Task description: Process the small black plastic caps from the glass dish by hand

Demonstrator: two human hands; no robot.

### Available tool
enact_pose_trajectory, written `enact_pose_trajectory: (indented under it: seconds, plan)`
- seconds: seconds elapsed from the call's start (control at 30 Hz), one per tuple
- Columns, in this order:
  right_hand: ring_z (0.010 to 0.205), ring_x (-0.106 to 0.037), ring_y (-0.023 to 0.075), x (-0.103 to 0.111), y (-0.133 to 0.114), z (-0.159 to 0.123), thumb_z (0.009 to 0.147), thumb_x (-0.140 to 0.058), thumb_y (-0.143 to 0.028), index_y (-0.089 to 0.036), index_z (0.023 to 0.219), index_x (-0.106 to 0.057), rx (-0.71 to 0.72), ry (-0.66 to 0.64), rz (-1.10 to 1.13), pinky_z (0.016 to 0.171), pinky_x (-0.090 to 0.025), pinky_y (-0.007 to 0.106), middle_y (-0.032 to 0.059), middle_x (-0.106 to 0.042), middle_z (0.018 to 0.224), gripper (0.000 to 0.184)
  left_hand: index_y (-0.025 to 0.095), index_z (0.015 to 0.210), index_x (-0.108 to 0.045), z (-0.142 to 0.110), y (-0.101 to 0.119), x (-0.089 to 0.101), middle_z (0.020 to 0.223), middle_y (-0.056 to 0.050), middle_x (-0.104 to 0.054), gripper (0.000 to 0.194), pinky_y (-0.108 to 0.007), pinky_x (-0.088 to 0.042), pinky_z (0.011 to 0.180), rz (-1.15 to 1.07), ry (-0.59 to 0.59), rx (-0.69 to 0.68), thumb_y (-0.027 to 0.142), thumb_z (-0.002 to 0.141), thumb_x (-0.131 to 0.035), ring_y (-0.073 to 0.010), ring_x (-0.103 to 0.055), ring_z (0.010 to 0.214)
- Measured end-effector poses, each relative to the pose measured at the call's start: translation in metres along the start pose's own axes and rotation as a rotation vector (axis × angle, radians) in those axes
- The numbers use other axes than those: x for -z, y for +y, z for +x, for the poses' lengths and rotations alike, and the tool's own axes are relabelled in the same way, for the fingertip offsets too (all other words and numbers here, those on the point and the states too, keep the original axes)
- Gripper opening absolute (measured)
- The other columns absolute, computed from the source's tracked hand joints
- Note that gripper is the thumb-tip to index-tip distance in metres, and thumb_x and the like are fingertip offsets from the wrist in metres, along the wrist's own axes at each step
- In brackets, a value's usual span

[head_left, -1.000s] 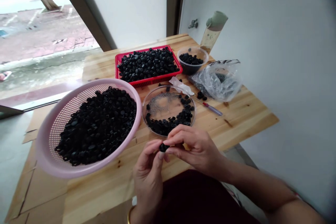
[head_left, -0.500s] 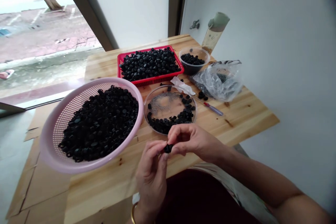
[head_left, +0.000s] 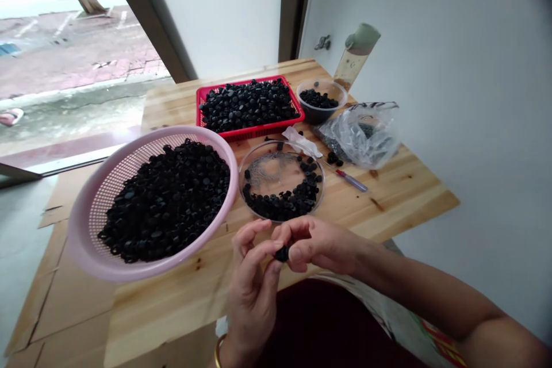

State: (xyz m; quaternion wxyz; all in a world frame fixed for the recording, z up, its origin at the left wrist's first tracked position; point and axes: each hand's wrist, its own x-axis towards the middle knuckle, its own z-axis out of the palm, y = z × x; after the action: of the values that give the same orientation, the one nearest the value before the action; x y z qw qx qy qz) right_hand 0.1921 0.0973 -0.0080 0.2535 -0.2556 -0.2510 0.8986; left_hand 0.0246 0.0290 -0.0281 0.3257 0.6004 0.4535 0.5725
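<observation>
A small round black part [head_left: 282, 253] is pinched between my two hands over the table's near edge; its exact kind is too small to make out. My left hand [head_left: 255, 287] grips it between thumb and index finger, the other fingers curled loosely. From the other side my right hand [head_left: 317, 244] has its thumb and fingertips against the same part. Just beyond the hands sits a clear round tray [head_left: 269, 169], holding similar black parts along its near and right sides. At the left a pink basket [head_left: 81, 230] is heaped with small black pieces.
Behind the tray stands a red basket [head_left: 252, 131] full of black pieces. Right of it are a clear bowl [head_left: 304, 98], a plastic bag [head_left: 371, 138], a bottle [head_left: 357, 52], crumpled white tissue [head_left: 302, 141] and a thin purple-handled tool [head_left: 353, 181]. The wooden table [head_left: 172, 310] ends near my body.
Both hands have drifted slightly right and down with the black part still between them. Fingers have shifted around it. The whole view has also shifted a little.
</observation>
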Motion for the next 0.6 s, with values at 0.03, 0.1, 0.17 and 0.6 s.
enact_pose_trajectory:
  seconds: [0.03, 0.1, 0.17, 0.6]
  plan:
    - [0.052, -0.057, 0.0046, -0.001, 0.004, 0.0, 0.061, -0.097, -0.024, -0.016, 0.081, -0.077, 0.016, 0.007, 0.025, 0.052, -0.042, 0.018, -0.0041, -0.07, 0.073, 0.03, 0.031, 0.118, -0.074, 0.0, 0.0, 0.0, 0.137, -0.008, -0.061, 0.031, -0.044, -0.048, 0.113, -0.001, 0.007, -0.013, 0.013, 0.098, -0.06, -0.0253, -0.053, 0.134]
    - [0.055, -0.056, 0.0046, -0.004, 0.011, 0.0, 0.063, -0.097, -0.026, -0.016, 0.08, -0.077, 0.056, 0.008, 0.07, 0.054, -0.041, 0.018, -0.004, -0.068, 0.075, 0.028, 0.031, 0.118, -0.074, 0.001, 0.001, -0.002, 0.134, -0.007, -0.063, 0.031, -0.045, -0.046, 0.114, -0.002, 0.019, -0.035, 0.012, 0.098, -0.06, -0.0251, -0.054, 0.132]
    - [0.058, -0.056, 0.0051, -0.006, 0.018, 0.001, 0.063, -0.098, -0.026, -0.017, 0.079, -0.077, 0.088, 0.014, 0.114, 0.055, -0.04, 0.018, -0.0038, -0.068, 0.077, 0.028, 0.031, 0.117, -0.074, 0.001, 0.002, -0.003, 0.133, -0.007, -0.064, 0.031, -0.046, -0.045, 0.115, -0.004, 0.024, -0.046, 0.012, 0.098, -0.059, -0.0253, -0.054, 0.132]
    - [0.077, -0.058, 0.0099, -0.014, 0.028, -0.001, 0.059, -0.1, -0.019, -0.018, 0.072, -0.074, 0.218, 0.036, 0.161, 0.07, -0.044, 0.02, -0.0034, -0.065, 0.084, 0.029, 0.032, 0.118, -0.074, 0.0, -0.003, -0.005, 0.131, -0.008, -0.068, 0.029, -0.055, -0.044, 0.115, -0.121, -0.027, -0.047, 0.016, 0.1, -0.057, -0.0284, -0.054, 0.135]
